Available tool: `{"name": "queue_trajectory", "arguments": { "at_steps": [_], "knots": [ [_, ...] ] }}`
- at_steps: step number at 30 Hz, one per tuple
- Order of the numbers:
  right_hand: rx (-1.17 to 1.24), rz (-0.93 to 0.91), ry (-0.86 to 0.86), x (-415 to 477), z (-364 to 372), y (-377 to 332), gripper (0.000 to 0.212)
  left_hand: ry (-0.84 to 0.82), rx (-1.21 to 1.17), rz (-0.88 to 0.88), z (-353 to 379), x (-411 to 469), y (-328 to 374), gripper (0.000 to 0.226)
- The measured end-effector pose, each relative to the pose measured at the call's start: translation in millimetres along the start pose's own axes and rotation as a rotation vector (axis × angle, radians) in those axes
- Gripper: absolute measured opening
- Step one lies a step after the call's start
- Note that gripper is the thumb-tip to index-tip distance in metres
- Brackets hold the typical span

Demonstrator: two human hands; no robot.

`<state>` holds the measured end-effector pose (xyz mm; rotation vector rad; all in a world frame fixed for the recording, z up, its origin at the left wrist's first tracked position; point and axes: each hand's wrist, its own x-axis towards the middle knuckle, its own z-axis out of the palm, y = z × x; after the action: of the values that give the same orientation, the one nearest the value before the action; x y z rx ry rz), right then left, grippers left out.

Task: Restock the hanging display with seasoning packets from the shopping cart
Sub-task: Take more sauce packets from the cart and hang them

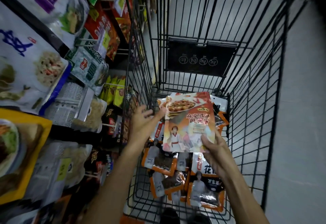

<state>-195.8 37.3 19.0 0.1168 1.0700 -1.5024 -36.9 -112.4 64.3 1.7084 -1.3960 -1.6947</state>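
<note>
The right hand (214, 150) pinches a stack of seasoning packets (189, 121) at its lower right corner, thumb on the front face and fingers behind. The left hand (141, 123) is wide open with straight, spread fingers. Its fingertips reach the left edge of the stack, but contact cannot be confirmed. The stack is held above the inside of the cart (220, 29), toward the cart's left wall, and is clear of the load below. It holds at least two packets, as the offset edges at the upper left show. The front packet is flat, glossy and red-orange. It carries a picture of a cooked dish at the top, printed characters across the middle and a drawn figure in a white robe lower down. It looks thin and flexible, so judge that it will bend if held by one corner alone. Many orange-edged packets (165, 163) with dark contents lie loose on the cart floor beneath the stack, in overlapping layers. The hanging display (98, 29) stands just left of the cart, with packets on its pegs (112, 84). Progress is judged partial: one batch is lifted but not yet hung, and most of the cart's load is left to move. Two shoes (169, 215) show below the near end of the cart.
</note>
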Motion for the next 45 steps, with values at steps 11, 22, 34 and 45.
{"name": "queue_trajectory", "arguments": {
  "at_steps": [11, 22, 34, 45],
  "knots": [
    [-0.456, -0.051, -0.163, -4.9, 46.0, 10.9, 0.016, -0.163, -0.214, -0.017, -27.6, -3.2, 19.3, 0.055],
    [-1.314, -0.215, 0.239, 168.9, -32.2, 26.2, 0.057, 0.049, 0.128, 0.222, -84.6, 25.9, 76.7, 0.042],
    [-1.465, -0.025, 0.46, 227.1, -43.8, 63.9, 0.068, -0.021, 0.09, 0.22, -81.3, 28.6, 61.0, 0.035],
    [-0.878, 0.134, 0.19, 185.8, -37.5, 33.6, 0.014, 0.017, -0.005, 0.216, -84.9, 29.9, 42.6, 0.032]
  ]
}}
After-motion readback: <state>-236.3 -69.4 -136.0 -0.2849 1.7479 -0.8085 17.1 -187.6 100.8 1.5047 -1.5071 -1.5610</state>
